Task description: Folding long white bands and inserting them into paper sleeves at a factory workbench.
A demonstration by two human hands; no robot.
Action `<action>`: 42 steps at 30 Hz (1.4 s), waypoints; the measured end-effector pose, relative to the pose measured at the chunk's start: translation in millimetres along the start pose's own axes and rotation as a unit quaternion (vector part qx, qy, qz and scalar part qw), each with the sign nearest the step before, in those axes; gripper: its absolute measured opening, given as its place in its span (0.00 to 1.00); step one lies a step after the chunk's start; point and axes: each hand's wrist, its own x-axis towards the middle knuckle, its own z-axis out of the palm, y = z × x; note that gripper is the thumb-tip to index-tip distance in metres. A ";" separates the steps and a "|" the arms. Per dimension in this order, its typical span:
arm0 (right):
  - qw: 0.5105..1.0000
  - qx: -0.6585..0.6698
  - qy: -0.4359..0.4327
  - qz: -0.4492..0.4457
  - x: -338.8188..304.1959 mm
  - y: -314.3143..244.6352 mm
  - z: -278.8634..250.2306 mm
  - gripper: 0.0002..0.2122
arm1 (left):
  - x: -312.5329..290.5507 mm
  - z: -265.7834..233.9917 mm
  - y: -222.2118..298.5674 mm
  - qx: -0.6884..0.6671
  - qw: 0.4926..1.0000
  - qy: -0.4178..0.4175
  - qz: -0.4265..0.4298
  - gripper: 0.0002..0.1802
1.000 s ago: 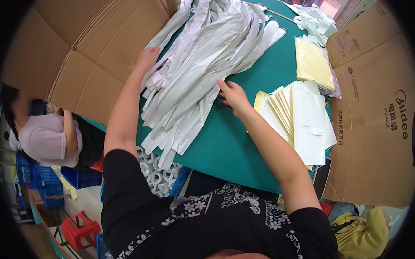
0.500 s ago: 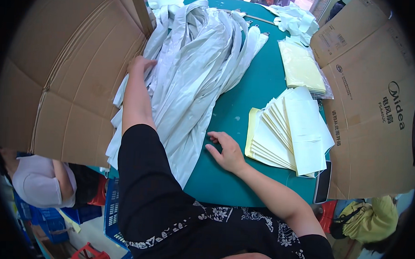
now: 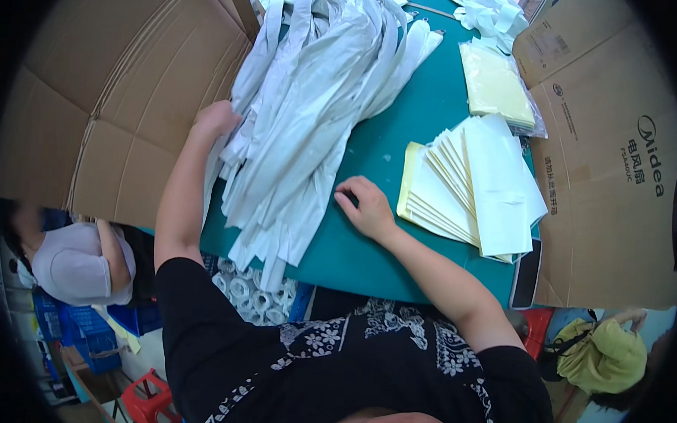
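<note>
Green bench (image 3: 396,277): long pale strips (image 3: 300,124) heaped on it, between the hands. My left hand (image 3: 219,118) meets their left edge; I cannot tell its grip. My right hand (image 3: 367,206) sits just beside, loosely curled, thumb parted.

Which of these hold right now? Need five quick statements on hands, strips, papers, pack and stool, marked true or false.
1. The left hand is at the left edge of the pale strips. True.
2. The right hand grips the papers. False: it is between the strips and the papers, apart from the papers.
3. The papers are fanned out on the green table. True.
4. The yellow pack lies nearer the person than the papers. False: it lies beyond them.
5. A red stool shows at the lower left. True.
</note>
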 end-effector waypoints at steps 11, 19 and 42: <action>0.844 0.317 -0.134 0.413 29.5 8.0 -20.1 0.21 | -154.2 90.2 158.5 -0.057 0.953 0.269 0.124 0.17; 0.744 0.510 -0.033 0.432 -33.9 5.3 -88.2 0.20 | -198.5 73.3 225.2 -0.787 0.566 -0.220 0.114 0.12; 0.718 0.506 0.108 0.466 -30.3 20.2 -67.3 0.17 | -281.3 121.1 200.7 -0.255 0.788 0.406 0.387 0.26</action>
